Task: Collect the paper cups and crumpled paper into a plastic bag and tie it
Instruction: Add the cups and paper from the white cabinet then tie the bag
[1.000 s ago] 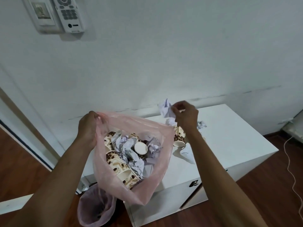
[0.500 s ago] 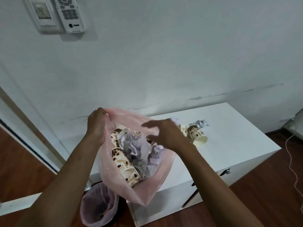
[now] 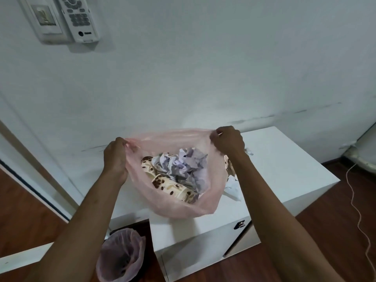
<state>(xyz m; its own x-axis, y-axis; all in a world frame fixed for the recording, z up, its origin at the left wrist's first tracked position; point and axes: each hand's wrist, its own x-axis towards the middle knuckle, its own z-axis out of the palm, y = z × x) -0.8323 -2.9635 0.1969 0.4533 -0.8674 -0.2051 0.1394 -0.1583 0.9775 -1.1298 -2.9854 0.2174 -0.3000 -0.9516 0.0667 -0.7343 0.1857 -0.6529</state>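
- A pink, see-through plastic bag (image 3: 179, 202) is hanging open above the near left part of a white desk (image 3: 284, 159), its mouth being stretched wide between two hands.
- Inside the bag, crumpled paper (image 3: 183, 163) in pale lilac-white is sitting on top, and paper cups (image 3: 173, 186) printed with brown coffee beans are lying on their sides beneath and to the left of it.
- The left hand (image 3: 115, 157) is gripping the left edge of the bag's rim, fingers curled round the bunched plastic.
- The right hand (image 3: 227, 140) is pinching the right edge of the rim, fingers closed on the plastic, knuckles facing the camera.
- Both bare forearms are reaching in from the bottom of the view.
- Just behind the right wrist, another cup (image 3: 228, 165) with the same print and a loose scrap of paper (image 3: 233, 190) are lying on the desk, partly hidden by the arm and the bag.
- Below the desk's left front corner, a small bin (image 3: 122, 257) lined with pink plastic is standing on the dark wooden floor (image 3: 335, 241).
- A thin cord (image 3: 358, 212) is trailing across the floor at the right.
- On the white wall (image 3: 203, 68) at upper left, a remote control (image 3: 78, 17) is hanging beside a wall switch (image 3: 45, 19).
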